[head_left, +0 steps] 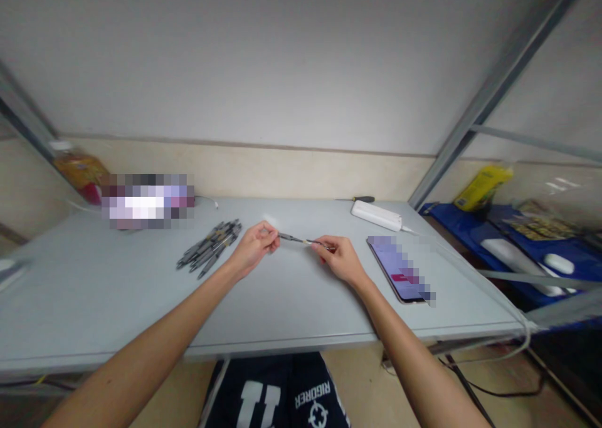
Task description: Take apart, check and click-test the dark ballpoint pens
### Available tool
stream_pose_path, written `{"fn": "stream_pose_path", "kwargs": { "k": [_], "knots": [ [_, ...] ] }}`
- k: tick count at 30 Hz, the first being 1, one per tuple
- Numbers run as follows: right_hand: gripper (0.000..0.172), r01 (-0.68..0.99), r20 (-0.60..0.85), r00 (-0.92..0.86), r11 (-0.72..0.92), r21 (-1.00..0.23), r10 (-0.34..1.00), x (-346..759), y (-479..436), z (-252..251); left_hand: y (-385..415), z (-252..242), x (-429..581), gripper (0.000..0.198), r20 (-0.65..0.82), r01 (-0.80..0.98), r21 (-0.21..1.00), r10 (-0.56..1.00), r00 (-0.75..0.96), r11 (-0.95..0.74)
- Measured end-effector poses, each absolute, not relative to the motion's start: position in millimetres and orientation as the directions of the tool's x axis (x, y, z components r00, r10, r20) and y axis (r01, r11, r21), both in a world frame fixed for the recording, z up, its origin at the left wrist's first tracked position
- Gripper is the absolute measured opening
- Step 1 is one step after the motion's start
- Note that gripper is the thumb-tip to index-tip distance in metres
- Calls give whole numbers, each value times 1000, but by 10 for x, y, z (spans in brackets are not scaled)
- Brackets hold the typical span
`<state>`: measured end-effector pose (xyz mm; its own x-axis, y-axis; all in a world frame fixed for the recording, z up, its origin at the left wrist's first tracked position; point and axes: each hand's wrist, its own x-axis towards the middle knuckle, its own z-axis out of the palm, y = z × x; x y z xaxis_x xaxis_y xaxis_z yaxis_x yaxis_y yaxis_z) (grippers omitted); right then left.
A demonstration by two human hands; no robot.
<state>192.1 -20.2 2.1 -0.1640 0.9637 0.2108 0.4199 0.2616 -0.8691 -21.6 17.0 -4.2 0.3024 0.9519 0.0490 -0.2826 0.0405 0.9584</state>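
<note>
Above the middle of the desk, a slim grey pen [290, 237] stretches between my two hands. My left hand [258, 247] is closed, pinching its left end between thumb and fingers. The fingers of my right hand [336, 255] close around the thin right end, where a pale part shows near the fingertips. Whether the pen is whole or in two pieces I cannot tell. Left of my left hand lies a loose pile of similar grey pens [209, 247].
A lit phone [397, 271] lies right of my right hand. Behind it are a white power strip [376, 215] with a cable and a screwdriver [364, 199]. A blurred-out device [148, 202] and a bottle [82, 171] stand back left. Metal posts [463, 143] border the desk [282, 315].
</note>
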Motion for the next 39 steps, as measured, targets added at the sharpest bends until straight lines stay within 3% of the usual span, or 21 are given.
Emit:
{"fn": "stream_pose_path", "kwargs": {
  "k": [6,17,21,26,29,31,33,36,39],
  "knots": [
    [30,232,21,-201,68,-970,979,1963,-163,9,168,-76,-225,29,148,-219,973,936,318,-80],
    [27,1,-107,-302,-112,-994,947,1994,-167,31,120,-49,-215,24,217,-85,976,925,311,-200],
    [31,40,-57,-189,-50,-998,980,1984,-152,23,102,-3,-208,25,199,-77,980,918,344,-183],
    [32,234,86,-124,114,-966,989,1957,-144,-2,105,-18,-202,24,133,-35,991,893,431,-131],
    [27,488,297,-113,313,-814,948,1937,-169,-21,129,-60,-195,25,101,20,992,899,426,-121],
    [29,668,461,-180,452,-591,869,1909,-196,-24,136,-73,-176,26,87,29,994,920,381,-106],
    [37,793,525,-297,512,-331,798,1857,-227,-17,121,-68,-138,30,63,5,998,941,331,-69],
    [29,908,504,-351,419,-24,789,1743,-265,-8,58,-51,-48,31,-1,-59,998,948,319,21],
    [20,955,485,-289,286,83,825,1631,-278,-23,-12,-51,38,30,-97,-101,984,922,376,145]
  ]
}}
